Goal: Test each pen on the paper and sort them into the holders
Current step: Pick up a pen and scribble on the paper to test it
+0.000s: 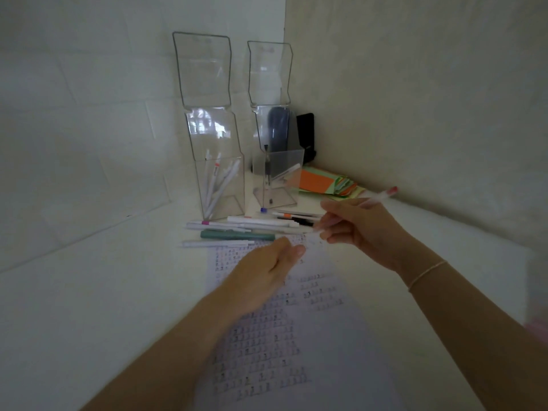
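Right hand (364, 232) pinches a clear pen (367, 203) mid-barrel, red end up and back, tip low over the top edge of the paper (326, 351). Pen looks light, stiff, slick plastic; grip low near the tip for control. Left hand (264, 277) rests flat on the paper, fingers (292, 250) relaxed, holding nothing. Untested pens (246, 229) lie just beyond, before the holders (221, 179).
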